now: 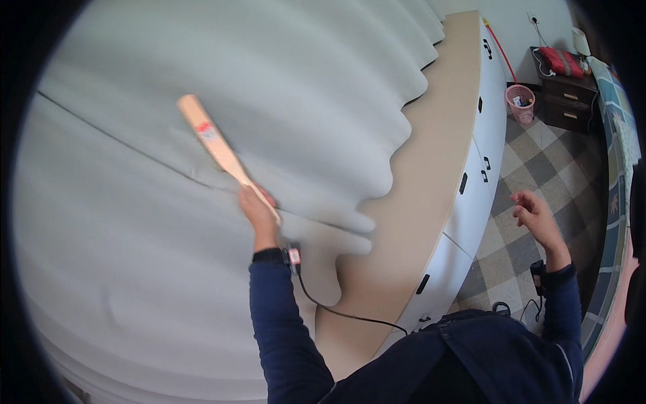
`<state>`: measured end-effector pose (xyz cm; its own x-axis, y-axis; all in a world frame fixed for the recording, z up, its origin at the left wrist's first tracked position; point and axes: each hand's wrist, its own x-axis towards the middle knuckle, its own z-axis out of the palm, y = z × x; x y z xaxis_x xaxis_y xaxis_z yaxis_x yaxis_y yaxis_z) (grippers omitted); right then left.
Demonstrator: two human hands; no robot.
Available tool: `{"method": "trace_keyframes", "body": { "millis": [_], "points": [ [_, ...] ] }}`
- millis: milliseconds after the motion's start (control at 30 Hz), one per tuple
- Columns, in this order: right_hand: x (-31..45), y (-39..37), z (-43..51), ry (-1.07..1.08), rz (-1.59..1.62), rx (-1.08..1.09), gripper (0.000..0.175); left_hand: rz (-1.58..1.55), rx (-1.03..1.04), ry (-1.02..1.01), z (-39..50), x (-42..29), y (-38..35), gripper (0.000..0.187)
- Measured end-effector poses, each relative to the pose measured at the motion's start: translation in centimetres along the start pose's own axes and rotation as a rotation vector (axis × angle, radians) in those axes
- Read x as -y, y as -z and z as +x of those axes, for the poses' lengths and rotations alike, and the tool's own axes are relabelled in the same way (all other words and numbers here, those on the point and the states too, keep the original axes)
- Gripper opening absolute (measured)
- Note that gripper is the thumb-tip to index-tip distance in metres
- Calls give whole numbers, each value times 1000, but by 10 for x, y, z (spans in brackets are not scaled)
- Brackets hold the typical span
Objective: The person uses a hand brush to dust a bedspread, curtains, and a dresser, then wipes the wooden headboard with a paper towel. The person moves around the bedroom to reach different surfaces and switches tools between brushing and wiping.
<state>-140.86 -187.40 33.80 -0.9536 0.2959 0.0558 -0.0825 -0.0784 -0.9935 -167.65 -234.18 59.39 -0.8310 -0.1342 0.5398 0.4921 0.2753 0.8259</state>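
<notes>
My left hand (258, 211) is closed around the handle of a flat, pale peach bed brush (217, 144). A red and white sticker marks the back of its long head, which points up and left. Light grey-white curtains (298, 116) hang behind the brush in deep folds. The side facing the fabric is hidden, so I cannot tell whether it touches. On the right, my right hand (539, 218) hangs over the tiled floor with loosely bent fingers and nothing in them.
A long beige countertop (429, 156) tops white cabinets (467, 212) with black handles. Beyond stand a pink wastebasket (521, 112) and a dark nightstand (568, 103) carrying a red folded item (560, 61). A bed (613, 177) runs along the right. A black cable (348, 316) trails from my left wrist.
</notes>
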Motion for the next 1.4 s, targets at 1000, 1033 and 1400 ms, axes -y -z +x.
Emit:
{"method": "trace_keyframes", "body": {
  "millis": [1000,1033,1400],
  "points": [
    [43,51,176,43,-24,32,18,974,-122,-467,163,-71,-91,36],
    [44,52,187,75,-4,37,18,1041,-73,-451,148,-46,-93,35],
    [55,40,325,102,-60,244,17,980,549,108,25,-24,-121,42]
  ]
}}
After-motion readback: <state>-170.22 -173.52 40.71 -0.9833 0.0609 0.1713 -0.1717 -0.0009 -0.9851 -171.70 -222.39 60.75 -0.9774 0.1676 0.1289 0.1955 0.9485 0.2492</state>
